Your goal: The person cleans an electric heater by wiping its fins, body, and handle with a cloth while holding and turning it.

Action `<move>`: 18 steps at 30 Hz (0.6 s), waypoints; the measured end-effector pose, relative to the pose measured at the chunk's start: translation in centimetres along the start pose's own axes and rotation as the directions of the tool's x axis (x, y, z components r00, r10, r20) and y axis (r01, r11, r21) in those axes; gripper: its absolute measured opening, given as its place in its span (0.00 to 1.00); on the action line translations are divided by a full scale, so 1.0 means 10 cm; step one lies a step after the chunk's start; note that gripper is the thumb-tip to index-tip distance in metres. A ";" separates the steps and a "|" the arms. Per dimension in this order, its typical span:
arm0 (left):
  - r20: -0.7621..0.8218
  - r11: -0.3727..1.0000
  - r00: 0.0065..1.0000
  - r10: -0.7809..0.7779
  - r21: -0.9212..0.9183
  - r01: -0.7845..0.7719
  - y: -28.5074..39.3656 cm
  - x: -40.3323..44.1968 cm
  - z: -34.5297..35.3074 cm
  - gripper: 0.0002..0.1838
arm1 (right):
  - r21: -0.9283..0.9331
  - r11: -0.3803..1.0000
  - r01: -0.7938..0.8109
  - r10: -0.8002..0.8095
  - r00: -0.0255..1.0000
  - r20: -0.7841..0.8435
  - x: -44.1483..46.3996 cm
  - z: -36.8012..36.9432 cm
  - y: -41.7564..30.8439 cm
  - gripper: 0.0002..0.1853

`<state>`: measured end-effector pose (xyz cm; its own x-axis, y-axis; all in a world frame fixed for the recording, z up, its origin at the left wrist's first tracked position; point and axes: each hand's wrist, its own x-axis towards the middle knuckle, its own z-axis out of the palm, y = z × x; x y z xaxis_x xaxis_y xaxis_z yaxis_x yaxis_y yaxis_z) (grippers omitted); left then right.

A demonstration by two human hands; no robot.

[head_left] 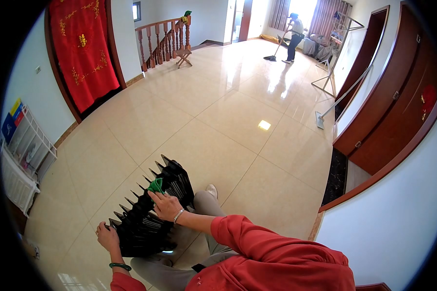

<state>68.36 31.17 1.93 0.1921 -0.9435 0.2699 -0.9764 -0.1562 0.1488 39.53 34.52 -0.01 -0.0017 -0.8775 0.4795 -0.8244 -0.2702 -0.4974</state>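
A pale tiled floor [179, 97], glossy with reflected window light, stretches through the room in the head view, the only one. At upper left of the frame a red curtain [85, 53] covers a doorway, and a white shelf [31, 138] stands by the wall at the left edge. A wooden railing [159, 40] with a small stool [183, 57] beside it sits at upper centre-left. Near the top, right of centre, another person [294, 39] stands with a broom-like tool [270, 58]. A flat mop [319, 120] leans at upper right.

The black rack [145, 213] is at lower left of centre, close against the wearer's legs, its row of thin fins facing up. Its long axis slants from lower left to upper right of the frame. The left hand [108, 236] is at the lower-left end, touching it there; whether its grip clasps the rack or only rests against it, I cannot tell. The right hand [168, 206] lies over the middle of the row, its grip closed on a bunched green cloth [155, 185] set against the fins. So the right hand is nearer the upper-right half, which runs on beyond the cloth, while the left hand is at the opposite end.
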 end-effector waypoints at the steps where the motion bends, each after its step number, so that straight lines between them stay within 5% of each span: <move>1: -0.006 1.000 1.000 0.004 -0.002 -0.004 0.00 0.00 0.00 0.14 | 0.000 1.000 -0.005 0.005 1.000 0.009 0.00 0.00 0.00 0.29; 18: 0.023 1.000 1.000 -0.010 0.027 0.010 -0.07 0.03 0.08 0.15 | 0.009 1.000 0.021 -0.021 0.999 -0.046 0.00 -0.07 -0.04 0.29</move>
<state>69.03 30.77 1.19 0.1999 -0.9483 0.2465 -0.9768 -0.1732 0.1259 39.42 34.88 0.74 -0.0102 -0.8527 0.5223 -0.8188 -0.2927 -0.4938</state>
